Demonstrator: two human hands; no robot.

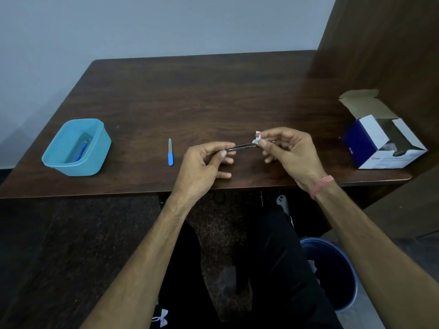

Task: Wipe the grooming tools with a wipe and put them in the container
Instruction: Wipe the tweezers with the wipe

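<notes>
My left hand (204,162) pinches one end of slim metal tweezers (242,146) between thumb and forefinger, just above the table. My right hand (289,150) pinches a small white wipe (257,138) around the tweezers' other end. A nail file with a blue handle (170,151) lies on the table to the left of my hands. Further left stands a light blue container (95,148) with a blue tool (82,148) lying inside it.
An opened white and blue box of wipes (380,148) sits at the table's right end beside a dark wooden wall panel (392,55). A blue bin (332,274) stands on the floor under my right forearm. The wooden table's front edge (95,195) runs below my hands.
</notes>
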